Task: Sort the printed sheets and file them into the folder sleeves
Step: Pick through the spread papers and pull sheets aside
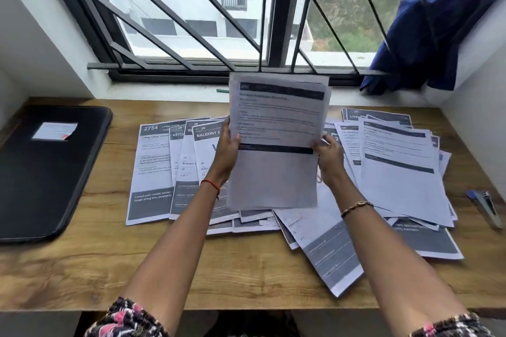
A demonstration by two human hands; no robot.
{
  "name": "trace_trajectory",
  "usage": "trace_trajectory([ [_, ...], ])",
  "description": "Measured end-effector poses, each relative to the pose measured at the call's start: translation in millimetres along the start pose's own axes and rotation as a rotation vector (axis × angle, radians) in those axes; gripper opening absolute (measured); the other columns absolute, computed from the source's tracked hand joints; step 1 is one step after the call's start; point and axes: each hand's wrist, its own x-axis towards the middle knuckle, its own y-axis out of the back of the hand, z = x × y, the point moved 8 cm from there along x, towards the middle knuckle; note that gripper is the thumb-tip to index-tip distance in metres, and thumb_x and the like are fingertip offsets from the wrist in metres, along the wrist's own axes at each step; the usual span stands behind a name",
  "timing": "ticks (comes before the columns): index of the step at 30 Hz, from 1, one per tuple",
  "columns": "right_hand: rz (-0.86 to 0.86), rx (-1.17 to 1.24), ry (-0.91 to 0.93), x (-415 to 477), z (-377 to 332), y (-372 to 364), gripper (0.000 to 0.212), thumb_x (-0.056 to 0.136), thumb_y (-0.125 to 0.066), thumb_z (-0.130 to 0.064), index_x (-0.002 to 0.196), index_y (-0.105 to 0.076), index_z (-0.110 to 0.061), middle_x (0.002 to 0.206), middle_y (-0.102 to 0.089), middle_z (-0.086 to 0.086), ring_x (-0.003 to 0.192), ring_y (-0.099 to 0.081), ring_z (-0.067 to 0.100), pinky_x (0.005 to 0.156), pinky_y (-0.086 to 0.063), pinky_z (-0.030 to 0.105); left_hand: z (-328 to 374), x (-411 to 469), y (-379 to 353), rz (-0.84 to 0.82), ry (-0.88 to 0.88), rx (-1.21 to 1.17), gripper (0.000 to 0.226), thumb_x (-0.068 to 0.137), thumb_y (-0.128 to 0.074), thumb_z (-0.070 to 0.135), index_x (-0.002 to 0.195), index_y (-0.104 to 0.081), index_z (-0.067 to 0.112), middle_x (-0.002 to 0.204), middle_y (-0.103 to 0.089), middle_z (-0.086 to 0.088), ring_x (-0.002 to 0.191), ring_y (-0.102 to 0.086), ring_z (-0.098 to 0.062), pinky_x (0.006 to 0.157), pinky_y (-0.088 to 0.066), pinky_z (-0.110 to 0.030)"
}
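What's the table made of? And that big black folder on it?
The table looks like wood or a wood-print laminate: brown grain streaks, matte. The black folder looks like smooth plastic or faux leather, faintly shiny, with a raised rim; I can't tell which.

The left grip (226, 145) and right grip (330, 156) hold a sheaf (276, 128) upright over scattered sheets (397, 172) (black folder (46, 172) lies left).

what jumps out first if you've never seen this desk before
A stack of white printed sheets held upright at centre, the left hand and right hand gripping its side edges. Beneath it, more grey-banded sheets fan across the wooden desk, with a black rectangular folder lying at far left.
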Motion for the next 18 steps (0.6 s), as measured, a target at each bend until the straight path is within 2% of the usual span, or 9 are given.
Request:
trace_trajectory([
  [3,-0.055,0.216,0.021,-2.6,-19.1,-7.6,0.017,0.074,-0.059,0.001,0.086,-0.058,-0.01,0.08,-0.067,0.003,0.068,-0.061,0.014,0.059,-0.052,0.024,29.2,-4.2,-5.9,-0.011,-0.134,-0.084,0.037,0.1,-0.036,0.004,0.131,-0.033,0.023,0.124,-0.052,-0.011,0.104,-0.059,-0.023,0.082,-0.055,-0.038],
  [6,-0.096,0.347,0.034,-3.4,-29.2,-8.9,0.02,0.074,-0.053,0.006,0.084,-0.058,-0.01,0.075,-0.068,0.0,0.072,-0.06,0.017,0.067,-0.051,0.029,52.2,-12.8,-10.5,-0.008,-0.247,-0.11,0.028,0.101,-0.032,0.005,0.126,-0.034,0.017,0.114,-0.053,-0.011,0.093,-0.06,-0.021,0.072,-0.057,-0.036],
  [9,-0.138,0.366,0.058,-7.3,-34.1,-9.4,0.025,0.066,-0.057,0.002,0.086,-0.062,-0.011,0.083,-0.068,0.003,0.082,-0.059,0.021,0.075,-0.052,0.034,60.9,-22.4,-12.4,0.041,-0.319,-0.057,0.026,0.102,-0.032,0.01,0.126,-0.033,0.02,0.116,-0.052,-0.012,0.095,-0.059,-0.024,0.073,-0.058,-0.038],
  [11,-0.171,0.313,0.077,-12.6,-34.8,-11.2,0.03,0.063,-0.06,-0.001,0.091,-0.063,-0.012,0.086,-0.07,0.001,0.082,-0.062,0.019,0.071,-0.053,0.032,58.5,-29.4,-11.9,0.093,-0.333,0.023,0.024,0.1,-0.036,0.019,0.122,-0.037,0.029,0.119,-0.052,-0.008,0.1,-0.058,-0.028,0.078,-0.057,-0.046],
  [12,-0.175,0.273,0.086,-16.3,-34.5,-11.5,0.033,0.063,-0.062,-0.002,0.094,-0.063,-0.013,0.084,-0.071,-0.002,0.078,-0.064,0.015,0.065,-0.053,0.028,55.7,-33.3,-12.3,0.111,-0.331,0.06,0.024,0.099,-0.037,0.023,0.121,-0.038,0.032,0.119,-0.053,-0.005,0.102,-0.058,-0.025,0.08,-0.056,-0.046],
  [15,-0.162,0.159,0.114,-25.3,-29.3,-11.0,0.043,0.065,-0.067,-0.007,0.107,-0.062,-0.008,0.08,-0.073,-0.008,0.071,-0.066,0.007,0.059,-0.051,0.021,43.4,-42.8,-14.9,0.125,-0.323,0.117,0.023,0.098,-0.034,0.021,0.121,-0.033,0.024,0.111,-0.051,0.006,0.089,-0.058,0.0,0.073,-0.058,-0.032],
  [18,-0.141,0.1,0.151,-30.0,-27.1,-9.9,0.042,0.072,-0.068,-0.005,0.113,-0.061,0.0,0.077,-0.073,-0.01,0.068,-0.065,0.004,0.06,-0.052,0.02,34.2,-45.9,-15.7,0.144,-0.299,0.116,0.025,0.101,-0.03,0.012,0.123,-0.031,0.024,0.108,-0.049,0.008,0.084,-0.056,0.008,0.07,-0.055,-0.021],
])
